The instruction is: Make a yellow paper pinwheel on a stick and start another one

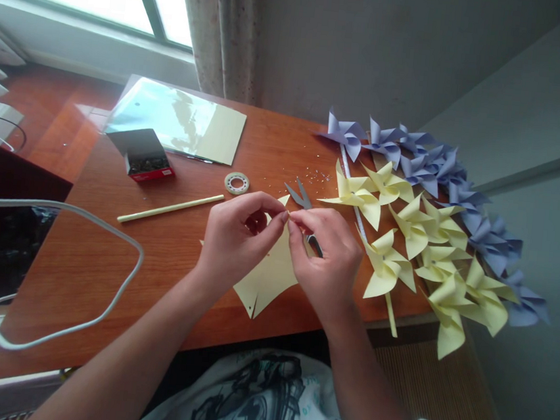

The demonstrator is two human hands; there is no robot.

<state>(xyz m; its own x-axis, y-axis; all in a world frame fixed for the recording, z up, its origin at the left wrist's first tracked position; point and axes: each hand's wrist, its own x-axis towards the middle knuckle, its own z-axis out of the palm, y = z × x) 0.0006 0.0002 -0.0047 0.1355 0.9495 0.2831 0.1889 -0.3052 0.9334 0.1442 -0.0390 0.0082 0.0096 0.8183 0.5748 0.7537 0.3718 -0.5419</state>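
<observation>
My left hand (241,233) and my right hand (327,257) meet fingertip to fingertip above the table, both pinched closed. Whatever small thing sits between the fingertips is too small to name. Beneath them lies a yellow paper sheet (271,272), with a slit and a small hole at its near corner; the hands cover part of it. Scissors (303,198) rest just beyond my right hand, blades apart, their handles partly hidden by it. A roll of tape (237,183) lies beyond my left hand, and a thin yellow paper stick (171,209) to its left.
Several yellow pinwheels (388,263) and purple pinwheels (420,170) crowd the right side. An open box (150,164) of small dark pieces and a clear sleeve of paper (222,135) sit at the back left. Tiny scraps (315,176) dot the table. A white cable (139,256) loops at left.
</observation>
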